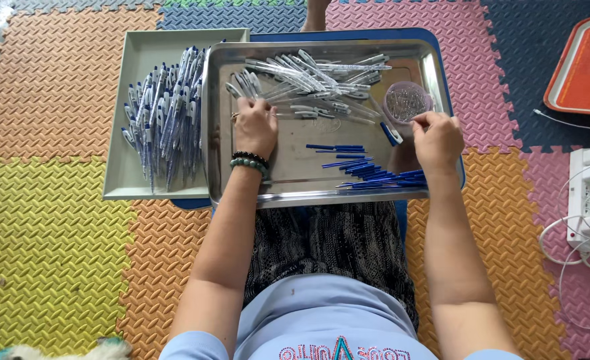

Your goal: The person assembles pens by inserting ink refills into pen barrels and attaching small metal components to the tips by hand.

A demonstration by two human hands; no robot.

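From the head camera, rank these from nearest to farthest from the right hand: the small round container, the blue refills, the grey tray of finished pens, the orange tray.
From the right hand:
1. Small round container, just above-left of the fingers, nearest.
2. Blue refills, in the steel tray below-left of the hand.
3. Orange tray, up on the mat's right edge.
4. Grey tray of finished pens, far left, beyond the left hand.

Shiny silver steel tray, blue refill sticks, white-and-blue finished pens, orange, yellow, pink textured foam floor mats.
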